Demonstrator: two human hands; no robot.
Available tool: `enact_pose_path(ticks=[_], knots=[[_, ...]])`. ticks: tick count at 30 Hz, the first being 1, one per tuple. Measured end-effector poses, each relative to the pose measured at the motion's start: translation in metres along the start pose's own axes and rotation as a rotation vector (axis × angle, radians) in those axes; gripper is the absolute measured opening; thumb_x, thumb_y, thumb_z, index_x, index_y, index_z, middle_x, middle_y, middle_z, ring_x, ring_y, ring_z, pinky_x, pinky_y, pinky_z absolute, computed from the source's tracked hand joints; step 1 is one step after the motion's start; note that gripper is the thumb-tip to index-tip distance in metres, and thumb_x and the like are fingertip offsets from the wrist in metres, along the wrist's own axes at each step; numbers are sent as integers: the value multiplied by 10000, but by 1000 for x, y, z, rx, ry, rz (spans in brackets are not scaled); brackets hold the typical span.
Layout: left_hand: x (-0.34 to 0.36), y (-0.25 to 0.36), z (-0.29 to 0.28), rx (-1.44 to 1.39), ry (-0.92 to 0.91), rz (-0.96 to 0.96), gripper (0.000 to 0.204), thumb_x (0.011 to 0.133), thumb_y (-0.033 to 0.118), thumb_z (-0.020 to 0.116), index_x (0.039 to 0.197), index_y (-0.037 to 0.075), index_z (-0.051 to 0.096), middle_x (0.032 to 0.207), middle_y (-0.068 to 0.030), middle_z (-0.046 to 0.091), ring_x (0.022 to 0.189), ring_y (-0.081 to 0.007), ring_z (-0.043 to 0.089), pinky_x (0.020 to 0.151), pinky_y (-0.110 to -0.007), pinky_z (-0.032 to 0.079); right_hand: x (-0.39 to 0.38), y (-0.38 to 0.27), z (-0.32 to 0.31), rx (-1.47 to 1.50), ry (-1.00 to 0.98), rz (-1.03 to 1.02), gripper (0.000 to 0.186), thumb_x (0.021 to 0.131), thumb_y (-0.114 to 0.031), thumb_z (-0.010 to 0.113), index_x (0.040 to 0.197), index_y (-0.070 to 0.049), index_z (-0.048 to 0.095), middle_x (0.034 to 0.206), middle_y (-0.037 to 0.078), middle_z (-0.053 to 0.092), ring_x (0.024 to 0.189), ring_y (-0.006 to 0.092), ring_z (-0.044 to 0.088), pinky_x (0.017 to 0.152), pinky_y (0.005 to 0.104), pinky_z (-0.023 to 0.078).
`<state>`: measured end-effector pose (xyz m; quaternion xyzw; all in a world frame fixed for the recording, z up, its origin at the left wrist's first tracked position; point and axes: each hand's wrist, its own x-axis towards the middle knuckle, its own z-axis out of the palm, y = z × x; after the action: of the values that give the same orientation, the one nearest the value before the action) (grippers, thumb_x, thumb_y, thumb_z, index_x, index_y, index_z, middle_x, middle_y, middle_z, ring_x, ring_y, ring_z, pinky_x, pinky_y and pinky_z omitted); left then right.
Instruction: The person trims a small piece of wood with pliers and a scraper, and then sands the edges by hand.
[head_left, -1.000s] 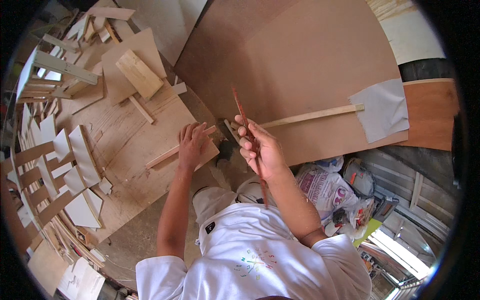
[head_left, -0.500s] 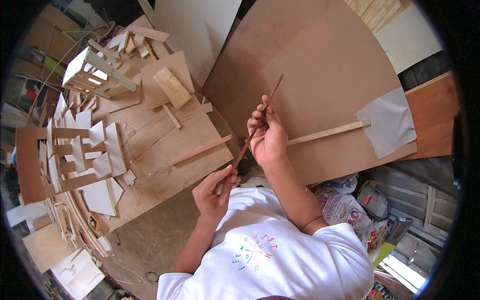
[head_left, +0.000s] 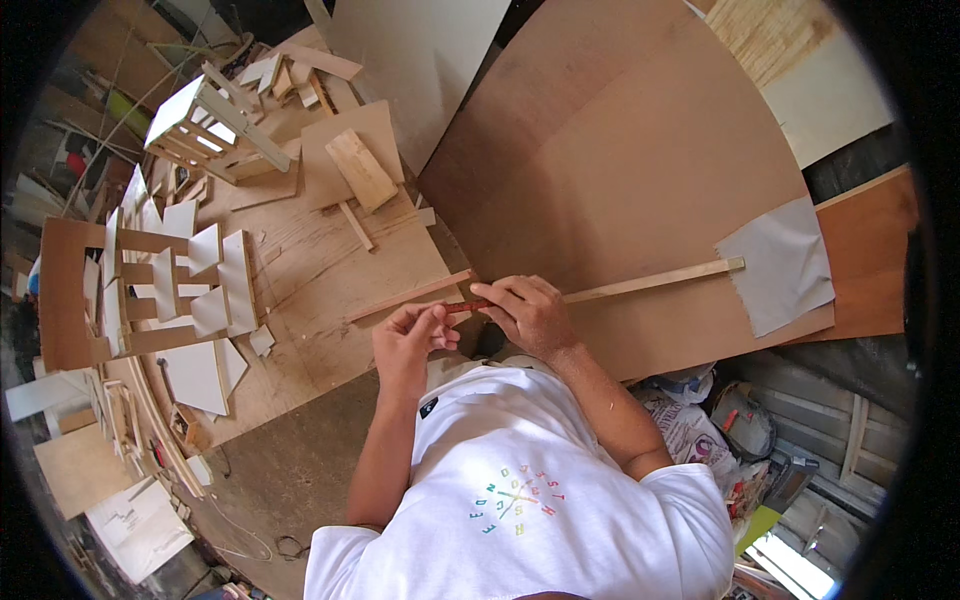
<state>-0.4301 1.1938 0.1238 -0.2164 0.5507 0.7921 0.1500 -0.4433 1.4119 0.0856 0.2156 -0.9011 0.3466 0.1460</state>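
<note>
In front of my chest, a thin reddish-brown strip (head_left: 466,306) runs level between my two hands. Its short middle part shows; fingers cover the rest, and I cannot tell what it is made of. My left hand (head_left: 405,345) pinches one end between thumb and fingertips. With its back turned up, my right hand (head_left: 535,315) is closed over the other end. A narrow pinkish wooden strip (head_left: 415,295) lies on the worktable (head_left: 310,330) just beyond my left hand. Beyond my right hand, a pale wooden batten (head_left: 655,281) rests on a large brown sheet (head_left: 620,150).
At left on the worktable stand a slatted wooden frame (head_left: 215,130) and a white and brown shelf-like piece (head_left: 165,285). A wood block (head_left: 360,170) lies toward the back. A grey cloth (head_left: 780,265) covers the brown sheet's right corner. Bags (head_left: 685,420) sit below it.
The strip has gone from a steep slant to nearly level. My right hand has come down toward my left and turned its back upward. My left hand has risen slightly.
</note>
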Motion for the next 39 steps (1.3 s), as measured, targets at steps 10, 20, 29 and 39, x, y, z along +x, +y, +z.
enact_pose_path(ticks=[10, 20, 29, 39], knots=[[149, -88, -68, 1340, -116, 815, 442, 850, 303, 828, 1218, 104, 686, 1180, -106, 664, 1115, -325, 628, 981, -466, 484, -49, 43, 62, -83, -400, 791, 263, 1042, -217, 571, 929, -1, 670, 868, 269, 694, 844, 479, 677, 716, 575, 525], [216, -144, -97, 1277, -445, 871, 192, 933, 278, 724, 987, 105, 661, 994, -69, 644, 974, -286, 646, 874, -421, 513, -11, 50, 143, -198, -388, 790, 321, 1029, -243, 580, 861, 3, 700, 760, 295, 688, 748, 490, 705, 662, 562, 574], [217, -137, -95, 1199, -465, 820, 150, 950, 280, 712, 996, 143, 674, 997, -56, 649, 986, -272, 663, 888, -433, 517, 0, 46, 158, -285, -460, 881, 294, 1012, -214, 577, 887, 9, 723, 791, 274, 709, 774, 471, 728, 654, 552, 583], [217, -132, -94, 1201, -435, 881, 146, 940, 263, 726, 973, 124, 700, 993, -33, 678, 975, -239, 674, 866, -404, 509, 7, 44, 158, -228, -468, 930, 240, 971, -144, 567, 919, 38, 715, 854, 310, 702, 834, 494, 717, 709, 585, 572]])
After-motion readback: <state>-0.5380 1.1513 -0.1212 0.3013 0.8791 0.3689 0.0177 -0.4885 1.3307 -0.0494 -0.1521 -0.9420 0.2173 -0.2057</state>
